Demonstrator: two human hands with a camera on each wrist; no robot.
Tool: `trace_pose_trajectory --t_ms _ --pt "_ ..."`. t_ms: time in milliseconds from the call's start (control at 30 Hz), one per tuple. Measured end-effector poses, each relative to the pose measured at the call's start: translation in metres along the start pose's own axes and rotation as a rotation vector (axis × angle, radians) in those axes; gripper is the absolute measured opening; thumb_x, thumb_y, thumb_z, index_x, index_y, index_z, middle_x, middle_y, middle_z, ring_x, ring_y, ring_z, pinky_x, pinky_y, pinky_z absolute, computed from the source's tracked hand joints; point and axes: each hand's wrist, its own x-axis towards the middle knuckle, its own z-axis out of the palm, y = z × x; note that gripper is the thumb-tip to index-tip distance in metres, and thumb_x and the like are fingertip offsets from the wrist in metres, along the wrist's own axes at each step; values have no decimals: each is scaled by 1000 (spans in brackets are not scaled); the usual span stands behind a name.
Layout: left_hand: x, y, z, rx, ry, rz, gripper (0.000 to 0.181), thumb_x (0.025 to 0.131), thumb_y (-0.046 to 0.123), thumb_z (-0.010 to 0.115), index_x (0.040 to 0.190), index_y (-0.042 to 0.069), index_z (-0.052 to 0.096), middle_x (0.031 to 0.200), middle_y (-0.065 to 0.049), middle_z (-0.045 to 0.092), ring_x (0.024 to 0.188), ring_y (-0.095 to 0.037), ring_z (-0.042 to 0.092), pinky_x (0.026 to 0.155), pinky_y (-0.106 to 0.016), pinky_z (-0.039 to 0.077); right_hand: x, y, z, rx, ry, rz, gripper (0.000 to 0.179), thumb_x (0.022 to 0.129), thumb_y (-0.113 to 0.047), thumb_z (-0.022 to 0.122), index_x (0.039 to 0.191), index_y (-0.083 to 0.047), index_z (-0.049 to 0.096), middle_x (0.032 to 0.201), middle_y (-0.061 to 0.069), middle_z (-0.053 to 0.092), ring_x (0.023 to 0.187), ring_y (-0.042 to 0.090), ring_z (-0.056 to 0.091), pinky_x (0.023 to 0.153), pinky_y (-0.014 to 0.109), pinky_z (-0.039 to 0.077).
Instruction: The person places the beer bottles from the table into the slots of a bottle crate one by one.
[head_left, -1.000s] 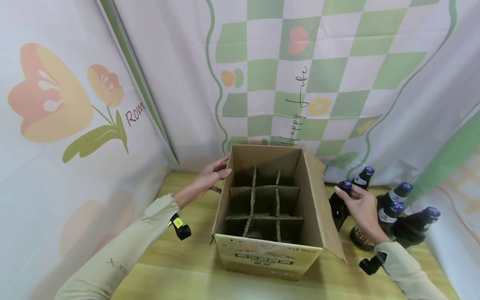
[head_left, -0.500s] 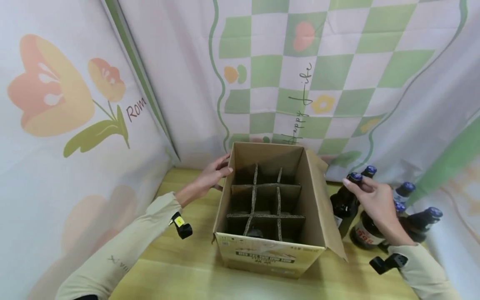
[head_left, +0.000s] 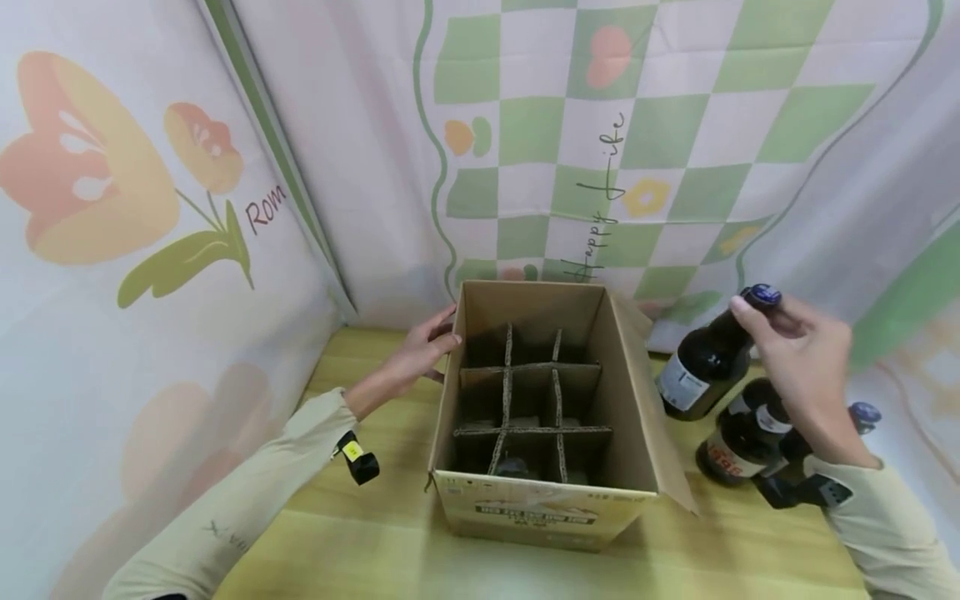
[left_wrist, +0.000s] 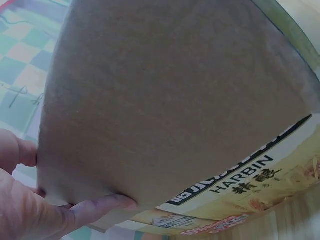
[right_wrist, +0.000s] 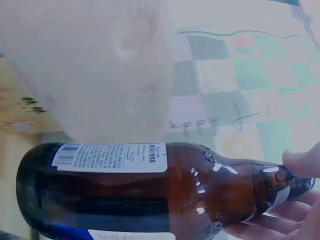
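Observation:
An open cardboard box (head_left: 543, 512) stands on the table, divided inside by cardboard partitions (head_left: 507, 398). My left hand (head_left: 416, 358) grips its left side near the back; the left wrist view has the thumb (left_wrist: 107, 206) lying on the brown cardboard, other fingers at its edge. To the right of the box, my right hand (head_left: 813, 367) holds a brown beer bottle (head_left: 701, 371) by the neck, just under the blue cap. The bottle tilts, its base toward the box. In the right wrist view, its white label (right_wrist: 115, 157) shows beside the pale box flap (right_wrist: 115, 75).
More brown bottles (head_left: 738, 437) stand at the right under my right hand and forearm, partly hidden. A dark bottle top (head_left: 512, 467) shows in a front cell of the box. The right flap (head_left: 652, 417) leans outward. Printed curtains hang behind and at the sides.
My right hand has lifted the bottle up and to the right, away from the box flap, and its base has swung into view. The left hand has stayed on the box.

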Motion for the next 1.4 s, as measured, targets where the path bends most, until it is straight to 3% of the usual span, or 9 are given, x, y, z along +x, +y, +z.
trace_pose_trajectory --t_ms 200,333,467,700,867,1033,1233,1400 --pt "-1 1 -1 33 0 9 74 107 12 53 170 21 16 171 -21 25 145 -45 44 62 -31 63 3 -28 -3 58 95 26 42 96 -28 79 132 -10 72 90 -32 72 88 -6 67 84 5 46" --pt "-3 -1 0 35 5 13 73 107 12 53 170 23 17 171 -18 26 145 -44 45 63 -31 63 9 -50 -2 88 148 -26 38 93 -25 83 126 -8 76 88 -27 75 84 -4 69 83 6 48" --pt "-8 -4 0 4 7 29 73 106 12 52 170 22 17 170 -21 26 146 -45 43 63 -31 62 11 -73 2 120 118 -92 36 92 -24 83 124 -8 77 91 -24 77 85 -3 71 78 6 50" --pt "-13 -8 -5 7 10 24 73 106 13 53 169 23 19 170 -22 26 145 -45 44 66 -32 62 -5 -106 26 168 109 -273 29 92 -17 83 118 -6 80 100 -11 81 86 2 75 78 9 57" --pt "-13 -7 -6 -2 0 -22 73 106 14 55 169 25 21 170 -23 24 146 -46 42 72 -37 65 -10 -122 30 176 52 -333 28 92 -15 82 118 -5 80 99 -10 81 87 3 77 77 10 58" --pt "-12 -5 -5 -7 4 -45 73 106 14 55 169 24 20 170 -23 23 147 -46 41 68 -33 62 -5 -132 34 302 -31 -331 29 93 -12 81 119 1 78 101 0 82 88 7 78 81 12 59" --pt "-13 -2 -1 -35 31 -40 72 106 11 52 170 22 18 170 -24 24 147 -45 41 61 -28 58 8 -140 51 199 -108 -315 32 93 -24 82 122 -9 79 99 -11 81 88 4 76 84 12 56" --pt "-14 -1 -1 -53 43 -54 74 105 10 53 169 22 19 170 -23 23 147 -46 42 58 -27 59 20 -146 71 210 -210 -280 35 92 -31 83 122 -12 80 101 -11 81 98 6 75 90 12 54"
